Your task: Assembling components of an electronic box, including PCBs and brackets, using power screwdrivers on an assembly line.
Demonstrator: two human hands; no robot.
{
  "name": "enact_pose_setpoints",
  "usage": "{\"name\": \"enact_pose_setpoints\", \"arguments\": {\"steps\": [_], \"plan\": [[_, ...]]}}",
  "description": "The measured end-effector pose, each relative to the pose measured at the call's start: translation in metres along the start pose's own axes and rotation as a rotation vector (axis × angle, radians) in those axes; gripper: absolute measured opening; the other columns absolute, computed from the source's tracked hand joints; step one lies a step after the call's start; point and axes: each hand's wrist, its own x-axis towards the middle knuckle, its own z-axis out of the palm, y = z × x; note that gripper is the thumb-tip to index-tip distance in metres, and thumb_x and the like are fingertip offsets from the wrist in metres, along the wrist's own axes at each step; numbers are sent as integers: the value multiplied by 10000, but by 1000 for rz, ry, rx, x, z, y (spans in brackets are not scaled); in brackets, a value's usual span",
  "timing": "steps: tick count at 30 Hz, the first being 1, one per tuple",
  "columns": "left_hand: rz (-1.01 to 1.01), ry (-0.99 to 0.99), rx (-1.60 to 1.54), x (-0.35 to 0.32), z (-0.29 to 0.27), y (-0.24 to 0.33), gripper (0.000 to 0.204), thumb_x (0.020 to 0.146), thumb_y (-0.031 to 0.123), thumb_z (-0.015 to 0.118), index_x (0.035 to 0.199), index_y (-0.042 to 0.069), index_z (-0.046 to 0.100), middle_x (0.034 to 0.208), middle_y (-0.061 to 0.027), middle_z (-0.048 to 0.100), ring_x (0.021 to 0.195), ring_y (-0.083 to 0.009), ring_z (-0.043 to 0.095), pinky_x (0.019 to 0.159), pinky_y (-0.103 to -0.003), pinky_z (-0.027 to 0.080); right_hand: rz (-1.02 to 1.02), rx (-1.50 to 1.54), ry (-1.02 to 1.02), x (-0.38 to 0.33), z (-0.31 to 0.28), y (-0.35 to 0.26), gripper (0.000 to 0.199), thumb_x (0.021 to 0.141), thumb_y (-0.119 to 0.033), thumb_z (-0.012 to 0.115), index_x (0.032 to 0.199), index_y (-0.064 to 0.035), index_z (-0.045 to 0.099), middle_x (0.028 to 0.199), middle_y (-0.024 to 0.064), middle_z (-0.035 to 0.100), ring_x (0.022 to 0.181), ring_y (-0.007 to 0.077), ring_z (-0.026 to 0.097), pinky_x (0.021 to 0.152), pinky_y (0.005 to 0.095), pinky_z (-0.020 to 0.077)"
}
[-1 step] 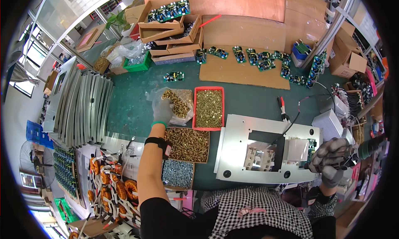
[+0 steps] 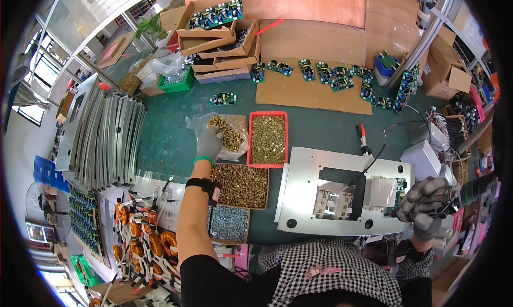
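Note:
My left hand (image 2: 209, 142), in a grey glove with a green cuff, reaches into a clear plastic bag (image 2: 234, 153) of brass-coloured screws (image 2: 230, 133). Its fingertips are hidden at the screws. At the right, my right hand (image 2: 425, 200), in a grey and dark glove, is closed around a dark tool like a power screwdriver (image 2: 478, 188); its tip is hidden. That hand is beside the right end of a silver metal panel (image 2: 299, 195) with a rectangular opening. A white block (image 2: 383, 193) and a green circuit board (image 2: 399, 189) sit on the panel's right part.
Beside the bag stands a red tray (image 2: 287, 141) of small brass parts. Nearer are boxes of brass screws (image 2: 240, 185) and silvery fasteners (image 2: 228, 222). Metal panels (image 2: 101, 141) stand stacked at left, above orange-wound coils (image 2: 155, 243). Circuit boards (image 2: 342, 80) lie on cardboard at the back.

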Motion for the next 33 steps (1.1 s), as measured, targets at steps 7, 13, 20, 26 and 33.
{"name": "enact_pose_setpoints", "arguments": {"steps": [7,13,20,26,33], "plan": [[54,-61,220,3,5,20,281,836,258,597,1065,95,593,1034,-173,614,967,-331,590,824,-424,455,27,92,-45,2,-1,4,530,693,-70,749,1082,-16,394,928,146,550,701,215,612,457,286,484],[153,-140,264,3,29,18,247,834,272,587,978,72,582,951,-157,632,930,-333,605,780,-436,473,-2,145,-30,-7,-10,7,504,693,-4,732,1078,13,407,930,177,575,744,242,638,510,305,518],[-36,-61,-364,6,19,-18,285,878,198,562,1108,35,597,661,-85,595,526,-154,572,522,-305,458,59,175,39,-20,-13,3,531,687,-53,773,1084,-4,424,921,170,587,763,224,641,569,294,548],[-355,-152,-915,-2,2,-10,263,885,190,559,1083,24,609,653,-21,566,474,-96,493,419,-276,395,108,155,65,-23,-16,5,489,663,-47,777,1038,1,467,880,186,597,712,230,646,625,313,570],[-284,73,-754,-8,23,-36,232,874,183,564,1035,37,646,667,-59,595,477,-120,510,467,-290,415,153,233,-10,-27,-5,-6,514,644,-25,788,1040,8,463,920,189,600,822,225,640,699,323,569]]}}
